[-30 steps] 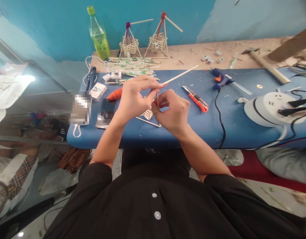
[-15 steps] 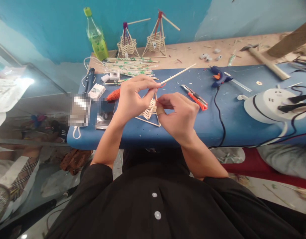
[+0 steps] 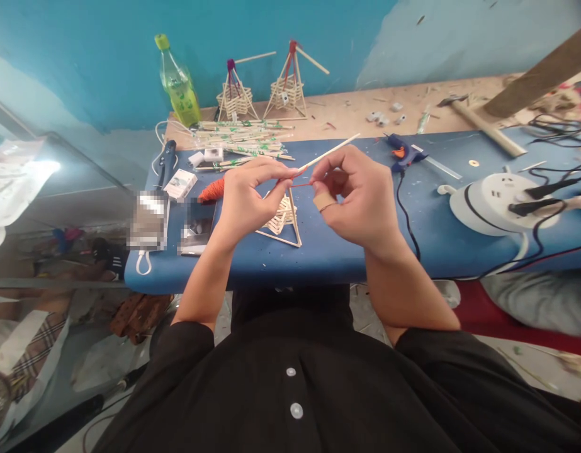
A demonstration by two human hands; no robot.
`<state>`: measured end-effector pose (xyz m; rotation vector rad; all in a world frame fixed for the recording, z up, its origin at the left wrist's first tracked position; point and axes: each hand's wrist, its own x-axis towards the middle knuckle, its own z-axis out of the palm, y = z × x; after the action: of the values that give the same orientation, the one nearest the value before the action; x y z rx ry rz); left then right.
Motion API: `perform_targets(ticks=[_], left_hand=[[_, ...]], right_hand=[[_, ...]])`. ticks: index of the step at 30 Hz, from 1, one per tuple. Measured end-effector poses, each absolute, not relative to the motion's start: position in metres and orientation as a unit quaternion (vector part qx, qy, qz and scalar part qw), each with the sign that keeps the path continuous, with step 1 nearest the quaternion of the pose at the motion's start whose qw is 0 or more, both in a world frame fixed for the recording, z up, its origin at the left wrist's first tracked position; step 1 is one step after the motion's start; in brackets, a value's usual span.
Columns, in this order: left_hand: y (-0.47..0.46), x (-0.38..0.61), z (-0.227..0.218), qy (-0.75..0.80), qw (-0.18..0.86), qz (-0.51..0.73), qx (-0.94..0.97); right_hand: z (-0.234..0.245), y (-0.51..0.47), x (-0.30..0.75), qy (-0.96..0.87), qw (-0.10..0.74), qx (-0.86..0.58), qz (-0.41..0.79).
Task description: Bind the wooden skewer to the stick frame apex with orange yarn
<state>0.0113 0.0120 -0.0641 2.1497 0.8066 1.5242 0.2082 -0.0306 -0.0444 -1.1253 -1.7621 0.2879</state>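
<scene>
My left hand (image 3: 248, 196) is closed, pinching the top of a small stick frame (image 3: 283, 218) where a long thin wooden stick (image 3: 328, 151) juts out to the upper right. My right hand (image 3: 355, 196), with a plaster on one finger, is closed on a red thread (image 3: 301, 184) stretched taut between the two hands. The frame stands on the blue tabletop (image 3: 356, 251) below my hands. A spool of orange thread (image 3: 211, 189) lies just left of my left hand.
Two finished stick models (image 3: 233, 95) (image 3: 288, 85) and a green bottle (image 3: 175, 82) stand at the back. Wrapped chopsticks (image 3: 243, 135), a blue glue gun (image 3: 398, 151), a hammer (image 3: 479, 126), a white socket hub (image 3: 502, 204) with cables, and small boxes (image 3: 179, 184) lie around.
My right hand rose from below the frame's top and moved right, drawing the red thread out sideways. My left hand kept its pinch on the frame's top.
</scene>
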Motion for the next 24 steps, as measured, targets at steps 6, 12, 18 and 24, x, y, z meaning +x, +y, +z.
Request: perform_targets(ticks=[6, 12, 18, 24], left_hand=[[0.011, 0.011, -0.071, 0.310, 0.260, 0.543, 0.736], [0.010, 0.010, -0.073, 0.310, 0.262, 0.535, 0.741], [0.007, 0.012, -0.067, 0.302, 0.255, 0.550, 0.736], [0.010, 0.010, -0.070, 0.292, 0.263, 0.553, 0.735]], right_hand=[[-0.013, -0.013, 0.216, -0.802, 0.399, -0.444, 0.025], [0.007, 0.019, 0.223, -0.879, 0.315, -0.359, 0.006], [0.018, 0.029, 0.225, -0.880, 0.260, -0.398, 0.022], [0.018, 0.032, 0.230, -0.884, 0.258, -0.389, 0.020]])
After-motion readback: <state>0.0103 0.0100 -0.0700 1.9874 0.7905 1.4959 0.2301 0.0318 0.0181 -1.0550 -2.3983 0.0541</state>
